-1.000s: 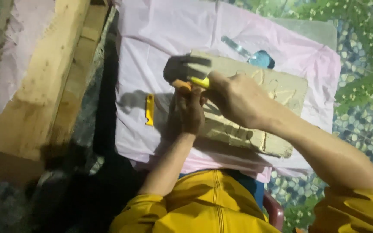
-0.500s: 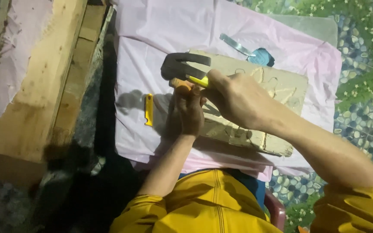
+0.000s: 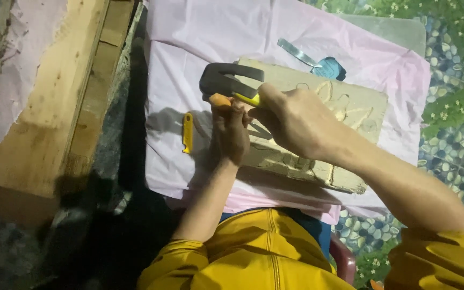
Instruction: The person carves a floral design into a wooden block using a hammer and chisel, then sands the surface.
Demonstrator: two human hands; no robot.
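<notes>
There's a small yellow tool [image 3: 188,132] lying on the pink sheet [image 3: 189,48], and up top a metal blade with a blue handle [image 3: 310,58]. Rough wooden planks [image 3: 60,96] sit alongside, with a green flowery pebble-print covering [image 3: 457,134] on the opposite side.

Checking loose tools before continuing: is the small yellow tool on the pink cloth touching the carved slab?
Apart. The head view shows the small yellow tool lying on the pink cloth, with bare cloth between it and the carved slab.

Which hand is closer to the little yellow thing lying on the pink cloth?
Left. The left hand is just beside the small yellow tool; the right hand is farther off, over the stone slab.
</notes>
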